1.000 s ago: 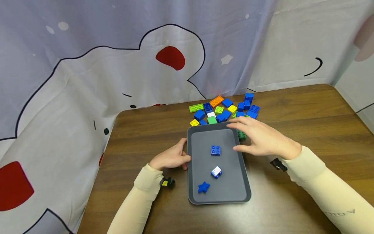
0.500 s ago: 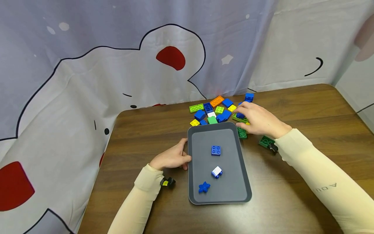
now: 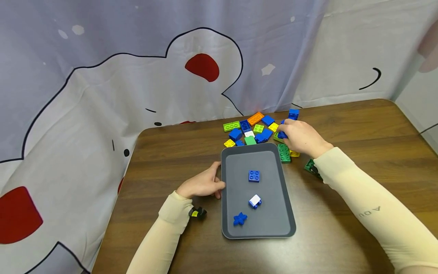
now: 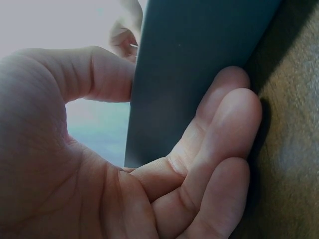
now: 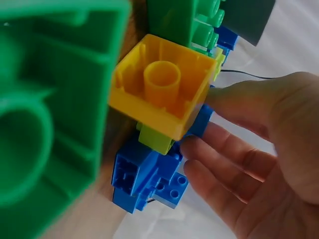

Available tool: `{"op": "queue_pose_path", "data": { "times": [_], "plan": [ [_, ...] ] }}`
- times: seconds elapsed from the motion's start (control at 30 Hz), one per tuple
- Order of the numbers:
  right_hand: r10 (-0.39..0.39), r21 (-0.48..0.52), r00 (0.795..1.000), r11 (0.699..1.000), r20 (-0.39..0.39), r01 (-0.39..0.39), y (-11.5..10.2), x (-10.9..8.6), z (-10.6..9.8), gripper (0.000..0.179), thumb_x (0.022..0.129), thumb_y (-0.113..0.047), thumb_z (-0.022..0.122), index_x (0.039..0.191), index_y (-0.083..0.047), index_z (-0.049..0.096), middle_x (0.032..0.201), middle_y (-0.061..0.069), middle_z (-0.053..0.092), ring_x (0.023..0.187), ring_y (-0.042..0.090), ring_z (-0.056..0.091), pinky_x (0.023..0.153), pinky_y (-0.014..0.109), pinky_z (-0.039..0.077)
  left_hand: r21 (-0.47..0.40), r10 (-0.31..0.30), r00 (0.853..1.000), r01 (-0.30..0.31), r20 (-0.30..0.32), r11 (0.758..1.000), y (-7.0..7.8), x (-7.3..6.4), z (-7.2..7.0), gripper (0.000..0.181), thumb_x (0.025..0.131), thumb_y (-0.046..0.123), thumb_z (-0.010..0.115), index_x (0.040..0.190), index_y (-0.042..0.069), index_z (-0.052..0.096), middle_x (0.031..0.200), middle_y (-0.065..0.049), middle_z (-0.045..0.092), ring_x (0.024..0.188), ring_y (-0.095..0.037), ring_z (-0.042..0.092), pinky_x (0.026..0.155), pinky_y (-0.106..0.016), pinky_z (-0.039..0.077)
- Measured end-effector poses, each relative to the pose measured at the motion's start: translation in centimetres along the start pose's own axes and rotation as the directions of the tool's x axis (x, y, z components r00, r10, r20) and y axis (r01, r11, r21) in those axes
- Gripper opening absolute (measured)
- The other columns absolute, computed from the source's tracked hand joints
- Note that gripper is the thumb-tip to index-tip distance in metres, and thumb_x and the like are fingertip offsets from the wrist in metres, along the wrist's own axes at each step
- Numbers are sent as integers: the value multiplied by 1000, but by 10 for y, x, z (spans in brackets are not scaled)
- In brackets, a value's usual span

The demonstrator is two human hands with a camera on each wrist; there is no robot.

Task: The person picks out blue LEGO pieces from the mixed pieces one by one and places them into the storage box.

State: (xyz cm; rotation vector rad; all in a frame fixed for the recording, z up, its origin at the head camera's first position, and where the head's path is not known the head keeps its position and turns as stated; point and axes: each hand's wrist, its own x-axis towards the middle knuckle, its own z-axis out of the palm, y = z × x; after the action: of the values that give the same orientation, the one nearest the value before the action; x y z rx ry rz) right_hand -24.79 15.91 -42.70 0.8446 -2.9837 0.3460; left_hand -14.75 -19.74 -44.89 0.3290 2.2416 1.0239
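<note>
My left hand [image 3: 202, 183] holds the left rim of a grey tray [image 3: 272, 222], thumb at its top edge and fingers against its outer side. On the tray lie a blue square toy brick [image 3: 254, 176], a small blue brick with a white top [image 3: 254, 201] and a blue star [image 3: 240, 219]. Beyond the tray's far right corner, my right hand [image 3: 305, 137] reaches into a pile of toy bricks. Its thumb and fingers pinch a blue brick [image 5: 202, 121], partly hidden behind a yellow brick [image 5: 162, 82] in the right wrist view.
Loose bricks lie behind the tray, among them an orange one [image 3: 255, 118] and a lime one [image 3: 232, 126]. A green brick [image 3: 284, 153] is close by the tray's right corner; another green brick [image 3: 310, 166] lies under my right wrist. A patterned curtain [image 3: 143, 87] hangs behind the table.
My right hand has moved from above the tray's far right corner to the brick pile, and its fingers have closed on a blue brick. The left hand keeps its hold on the tray.
</note>
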Motion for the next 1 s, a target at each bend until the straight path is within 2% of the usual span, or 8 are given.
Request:
{"op": "queue_pose_path", "data": {
  "times": [0.3, 0.47, 0.67, 0.8, 1.0],
  "plan": [
    [15, 21, 1000, 1000, 17, -15, 3, 0, -1, 33, 89, -7, 75, 122, -1, 72, 117, 19, 68, 96, 34, 67, 91, 53, 57, 2, 8, 1000, -8, -8, 1000, 0, 1, 0, 84, 97, 19, 60, 163, 10, 10, 75, -7, 74, 67, -21, 72, 68, -30, 49],
    [17, 39, 1000, 999, -5, -16, 2, -6, -6, 34, 89, -8, 75, 123, -2, 72, 113, 17, 67, 90, 32, 65, 87, 51, 58, 7, 8, 1000, -7, -10, 1000, 1, 1, 0, 84, 97, 19, 60, 163, 11, 10, 75, -7, 73, 67, -21, 72, 67, -30, 49],
    [-46, 69, 995, 996, -90, 52, -5, -19, -7, 33, 87, -6, 77, 120, -4, 73, 106, 12, 68, 80, 24, 62, 76, 43, 58, 0, 6, 1000, -6, -12, 1000, 1, 1, 0, 84, 96, 17, 60, 163, 10, 10, 75, -8, 74, 66, -22, 72, 67, -29, 48],
    [-86, 105, 988, 989, -126, 100, -14, -31, -5, 31, 85, -5, 77, 116, -6, 75, 100, 8, 67, 74, 19, 56, 67, 37, 53, -2, 9, 1000, -9, -12, 1000, 1, 1, 0, 84, 96, 17, 60, 163, 9, 10, 75, -8, 73, 66, -21, 72, 67, -29, 50],
    [-149, 136, 980, 977, -129, 167, -30, -49, -1, 32, 85, -7, 80, 116, -8, 75, 104, 7, 68, 80, 19, 61, 70, 38, 54, 2, 8, 1000, -8, -9, 1000, 2, 1, 0, 84, 96, 18, 60, 163, 9, 11, 75, -8, 74, 66, -21, 72, 66, -29, 49]
  ]
}}
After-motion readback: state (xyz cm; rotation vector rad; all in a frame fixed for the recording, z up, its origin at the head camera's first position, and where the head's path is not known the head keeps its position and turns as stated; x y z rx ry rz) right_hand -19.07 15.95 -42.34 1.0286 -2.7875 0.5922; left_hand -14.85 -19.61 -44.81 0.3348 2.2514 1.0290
